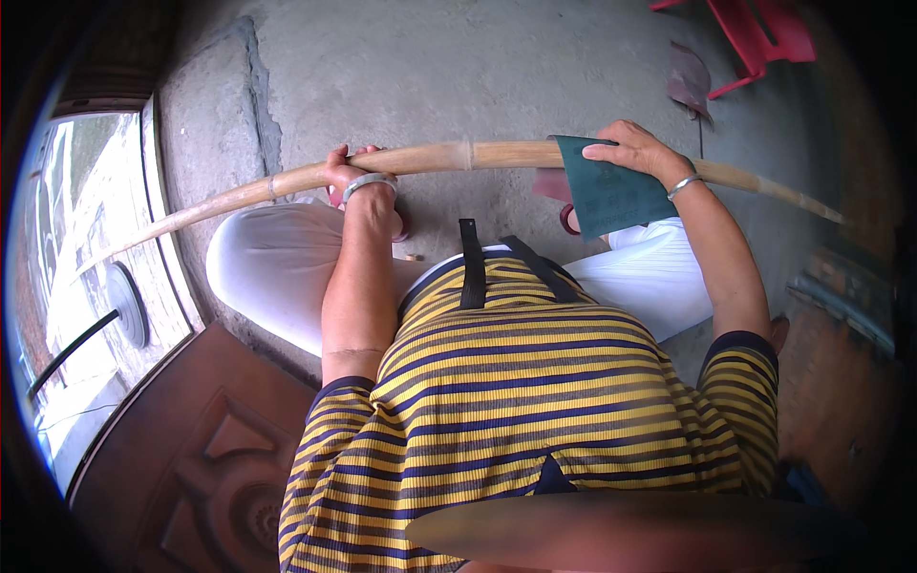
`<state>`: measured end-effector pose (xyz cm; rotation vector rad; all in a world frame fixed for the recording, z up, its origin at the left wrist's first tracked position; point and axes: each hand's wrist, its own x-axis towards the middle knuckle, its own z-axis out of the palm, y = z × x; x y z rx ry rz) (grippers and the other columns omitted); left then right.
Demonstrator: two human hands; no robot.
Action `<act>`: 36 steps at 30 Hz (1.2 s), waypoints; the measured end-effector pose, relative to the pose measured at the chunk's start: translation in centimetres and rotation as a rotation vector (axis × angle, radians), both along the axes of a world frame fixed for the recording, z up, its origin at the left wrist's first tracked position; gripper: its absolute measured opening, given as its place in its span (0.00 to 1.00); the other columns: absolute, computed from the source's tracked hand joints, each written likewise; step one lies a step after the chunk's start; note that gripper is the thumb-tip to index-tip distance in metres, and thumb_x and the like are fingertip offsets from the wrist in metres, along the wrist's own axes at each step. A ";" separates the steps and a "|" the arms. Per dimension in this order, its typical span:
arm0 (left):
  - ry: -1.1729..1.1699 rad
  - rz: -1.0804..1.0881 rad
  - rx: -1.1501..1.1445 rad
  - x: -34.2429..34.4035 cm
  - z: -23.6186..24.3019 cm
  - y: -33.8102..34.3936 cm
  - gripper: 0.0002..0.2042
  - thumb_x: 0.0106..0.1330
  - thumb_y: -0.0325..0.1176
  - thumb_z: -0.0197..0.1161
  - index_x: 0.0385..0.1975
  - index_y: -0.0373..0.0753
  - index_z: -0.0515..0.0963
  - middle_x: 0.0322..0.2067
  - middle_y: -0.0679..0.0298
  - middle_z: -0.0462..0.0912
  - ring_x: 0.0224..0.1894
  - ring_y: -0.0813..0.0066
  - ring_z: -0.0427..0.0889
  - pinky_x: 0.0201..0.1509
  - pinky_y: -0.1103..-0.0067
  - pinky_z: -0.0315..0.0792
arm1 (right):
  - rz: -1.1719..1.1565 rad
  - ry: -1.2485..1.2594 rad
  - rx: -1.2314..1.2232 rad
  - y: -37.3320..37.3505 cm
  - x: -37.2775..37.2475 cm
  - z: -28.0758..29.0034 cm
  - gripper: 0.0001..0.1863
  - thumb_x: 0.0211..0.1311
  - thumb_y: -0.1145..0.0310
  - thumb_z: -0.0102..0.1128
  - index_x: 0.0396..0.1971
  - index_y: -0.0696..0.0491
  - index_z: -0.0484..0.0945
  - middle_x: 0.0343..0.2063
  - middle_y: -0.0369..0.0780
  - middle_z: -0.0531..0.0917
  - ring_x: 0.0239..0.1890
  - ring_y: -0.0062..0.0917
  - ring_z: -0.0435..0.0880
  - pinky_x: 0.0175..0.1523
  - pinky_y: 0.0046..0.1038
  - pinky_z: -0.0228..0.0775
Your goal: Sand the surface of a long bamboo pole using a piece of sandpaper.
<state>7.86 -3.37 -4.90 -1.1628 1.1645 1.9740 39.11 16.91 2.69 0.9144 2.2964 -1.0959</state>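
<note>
A long pale bamboo pole (420, 159) lies crosswise in front of me, above my knees, its joints showing as raised rings. My left hand (351, 174) grips it left of the middle, fingers wrapped around from below. To the right, a dark green sheet of sandpaper (611, 196) is draped over the pole, its lower corner hanging down. My right hand (638, 153) is closed over the sandpaper and the pole beneath, thumb pointing left along the top. Part of the right fingers is hidden behind the pole.
Beyond the pole is a cracked concrete floor (382, 67). A red plastic stool or chair (764, 43) and a dark reddish scrap (688, 81) are at the far right. To the left stand a carved brown wooden door (220, 449) and a round grey disc on a black rod (129, 306).
</note>
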 end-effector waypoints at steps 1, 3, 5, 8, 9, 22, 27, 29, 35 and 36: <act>0.011 0.016 0.006 -0.2 -0.5 -0.1 0.10 0.50 0.33 0.56 0.26 0.39 0.63 0.16 0.62 0.68 0.17 0.65 0.72 0.24 0.70 0.73 | 0.002 -0.008 0.024 -0.6 -1.2 0.1 0.33 0.49 0.39 0.55 0.22 0.61 0.80 0.21 0.50 0.79 0.27 0.34 0.80 0.35 0.33 0.68; 0.021 0.026 0.007 0.0 -0.8 -0.4 0.10 0.50 0.33 0.56 0.27 0.40 0.63 0.17 0.62 0.69 0.18 0.65 0.72 0.25 0.70 0.73 | 0.092 0.034 0.092 -3.0 -5.7 -0.9 0.34 0.49 0.38 0.54 0.22 0.61 0.79 0.22 0.50 0.79 0.30 0.37 0.80 0.36 0.35 0.69; -0.007 0.012 0.002 0.4 -0.7 -0.2 0.11 0.50 0.33 0.56 0.28 0.39 0.63 0.17 0.62 0.69 0.19 0.66 0.72 0.25 0.70 0.73 | 0.175 0.057 0.190 -6.0 -9.6 -2.0 0.34 0.50 0.37 0.52 0.22 0.61 0.79 0.24 0.52 0.79 0.32 0.41 0.80 0.38 0.38 0.69; -0.028 0.005 0.020 0.1 -0.6 -0.3 0.11 0.50 0.33 0.56 0.28 0.39 0.62 0.18 0.61 0.69 0.19 0.66 0.71 0.26 0.71 0.72 | 0.218 0.092 0.208 -5.1 -8.1 -1.7 0.35 0.51 0.36 0.50 0.23 0.60 0.78 0.26 0.52 0.79 0.34 0.43 0.79 0.39 0.40 0.68; -0.054 -0.009 0.030 0.0 -0.4 -0.3 0.11 0.51 0.33 0.56 0.28 0.39 0.62 0.18 0.60 0.69 0.19 0.66 0.71 0.26 0.71 0.72 | 0.184 0.065 0.127 -3.7 -6.2 -1.2 0.34 0.51 0.36 0.50 0.23 0.59 0.79 0.25 0.51 0.79 0.34 0.42 0.79 0.40 0.38 0.69; -0.017 -0.144 -0.113 0.2 0.8 -1.6 0.22 0.53 0.35 0.55 0.49 0.39 0.62 0.50 0.54 0.66 0.55 0.47 0.65 0.55 0.45 0.59 | -0.038 -0.043 -0.022 1.1 1.5 -0.5 0.31 0.49 0.42 0.56 0.20 0.61 0.75 0.19 0.43 0.74 0.28 0.29 0.73 0.37 0.30 0.64; 0.204 -0.189 0.106 0.2 -2.4 -2.7 0.10 0.53 0.36 0.59 0.31 0.42 0.70 0.31 0.65 0.74 0.37 0.63 0.75 0.48 0.56 0.68 | -0.082 -0.100 -0.155 1.5 0.9 0.1 0.29 0.48 0.43 0.58 0.19 0.60 0.76 0.19 0.39 0.76 0.26 0.25 0.73 0.35 0.27 0.64; 0.243 -0.150 0.170 -0.2 -3.0 -2.4 0.08 0.53 0.36 0.59 0.28 0.42 0.70 0.25 0.67 0.73 0.30 0.66 0.75 0.44 0.59 0.70 | -0.061 -0.102 -0.118 1.5 1.1 0.0 0.28 0.47 0.45 0.59 0.18 0.61 0.77 0.18 0.38 0.76 0.26 0.23 0.73 0.34 0.26 0.64; 0.105 0.025 0.177 -0.5 -2.7 -0.7 0.07 0.52 0.32 0.57 0.24 0.41 0.65 0.17 0.67 0.68 0.20 0.71 0.72 0.29 0.68 0.73 | -0.136 -0.005 -0.092 0.1 0.9 0.0 0.30 0.48 0.44 0.57 0.16 0.62 0.72 0.15 0.36 0.71 0.23 0.20 0.69 0.31 0.25 0.61; 0.088 0.027 0.123 -0.4 -2.3 -0.5 0.07 0.53 0.31 0.57 0.26 0.40 0.65 0.18 0.66 0.68 0.20 0.71 0.72 0.29 0.69 0.73 | -0.096 -0.024 -0.106 -0.5 -0.5 0.0 0.30 0.48 0.43 0.57 0.18 0.61 0.76 0.18 0.40 0.74 0.25 0.25 0.72 0.34 0.27 0.63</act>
